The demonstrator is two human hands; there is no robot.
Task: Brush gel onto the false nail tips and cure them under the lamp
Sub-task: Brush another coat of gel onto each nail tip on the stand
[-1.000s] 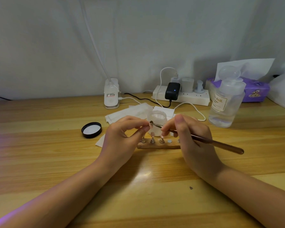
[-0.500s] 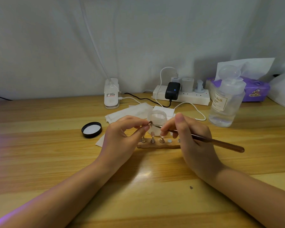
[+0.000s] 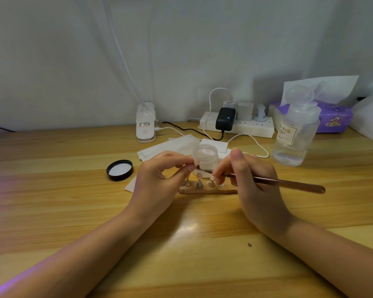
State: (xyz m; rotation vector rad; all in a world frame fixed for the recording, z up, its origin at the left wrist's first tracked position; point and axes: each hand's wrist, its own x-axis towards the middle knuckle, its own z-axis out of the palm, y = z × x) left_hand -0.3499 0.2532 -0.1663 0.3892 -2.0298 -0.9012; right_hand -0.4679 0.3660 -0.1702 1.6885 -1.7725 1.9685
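Left hand [image 3: 157, 186] is pinching a pink nail tip [image 3: 196, 161] between thumb and index, the other fingers curling under. Right hand [image 3: 252, 188] is gripping the brush [image 3: 274, 182] pencil-style, thumb on top, fingers curled round the shaft; the handle is sticking out to the right past the hand, the bristle end is pointing left at the pinched tip and looking to be at or just below it, contact too small to confirm. Just below and behind the fingertips a wooden stand [image 3: 205, 191] is lying flat, partly hidden by both hands, with small metal pegs along it; two more pink tips [image 3: 199, 175] are sitting upright on pegs between the two hands. Right behind the fingers an open gel jar [image 3: 205, 155] is standing on white wipes [image 3: 170, 147]. Left of the left hand, well apart, the black lid [image 3: 119, 170] is lying inside-up. Further right of the right hand a clear bottle [image 3: 293, 134] with a cream label is standing. At the back a white power strip [image 3: 246, 126] is carrying a black adapter [image 3: 225, 119] and white plugs; a white clip lamp base [image 3: 145, 123] is sitting to its left, a purple tissue pack [image 3: 334, 118] to its right. Everything is resting on a wooden table [image 3: 52, 201]; purple light is spilling over its left edge.
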